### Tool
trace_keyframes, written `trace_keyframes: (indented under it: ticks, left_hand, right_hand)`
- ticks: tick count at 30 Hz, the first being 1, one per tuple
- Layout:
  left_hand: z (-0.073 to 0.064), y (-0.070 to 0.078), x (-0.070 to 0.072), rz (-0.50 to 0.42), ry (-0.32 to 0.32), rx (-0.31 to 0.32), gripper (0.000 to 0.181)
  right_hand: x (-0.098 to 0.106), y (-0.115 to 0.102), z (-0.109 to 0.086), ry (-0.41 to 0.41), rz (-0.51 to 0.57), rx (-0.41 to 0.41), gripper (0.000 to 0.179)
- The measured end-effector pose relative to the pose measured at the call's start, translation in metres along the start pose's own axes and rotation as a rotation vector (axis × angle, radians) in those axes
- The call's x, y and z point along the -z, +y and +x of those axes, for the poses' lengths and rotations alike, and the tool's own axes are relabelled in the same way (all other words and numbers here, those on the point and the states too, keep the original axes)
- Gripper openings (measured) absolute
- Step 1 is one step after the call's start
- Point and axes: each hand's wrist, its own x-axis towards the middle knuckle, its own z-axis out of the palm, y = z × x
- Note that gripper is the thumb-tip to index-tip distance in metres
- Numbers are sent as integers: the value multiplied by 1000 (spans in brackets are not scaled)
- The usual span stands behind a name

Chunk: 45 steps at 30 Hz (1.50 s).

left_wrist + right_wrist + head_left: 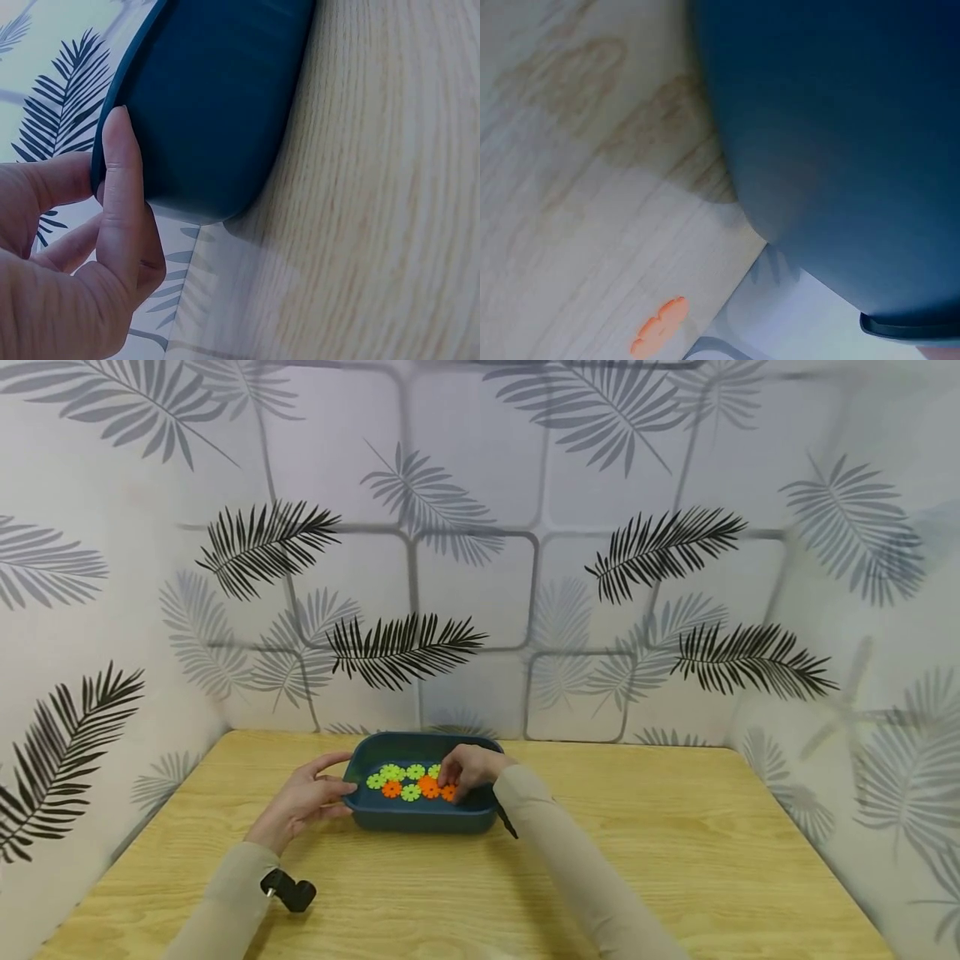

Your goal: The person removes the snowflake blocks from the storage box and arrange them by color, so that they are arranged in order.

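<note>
Left hand (309,795) pinches blue tub (423,822) at 9 o'clock end, long axis 9-to-3; right hand (472,767) inside, nearer orange flower-shaped discs (429,787) at its 8 o'clock, hold unclear.

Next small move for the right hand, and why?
Probably pinch an orange piece and lift it: the right hand reaches into the blue tray right beside orange and yellow-green pieces, while the left hand holds the tray. Whether the right hand already has one is hidden.
</note>
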Motion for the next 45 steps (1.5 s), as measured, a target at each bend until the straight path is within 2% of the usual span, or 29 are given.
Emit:
trace_keyframes:
  ticks: [6,15,26,32,40,45]
  left_hand:
    - [1,-3,0,-9,7,11,71]
    - [1,-2,0,-17,6,0,70]
    - [0,-1,0,-30,13,8,71]
    - [0,0,-1,-42,-1,6,72]
    - [1,0,-3,-22,6,-12,71]
    - [2,-1,-4,-16,15,-5,70]
  right_hand:
    - [-3,2,2,3,-4,-3,27]
    - [-4,0,2,51,-117,33,27]
    - [-3,-5,0,82,-140,70,25]
    - [-2,-3,-1,109,-40,67,27]
    - [2,-3,-10,153,126,134,30]
    - [2,-3,-18,148,205,163,32]
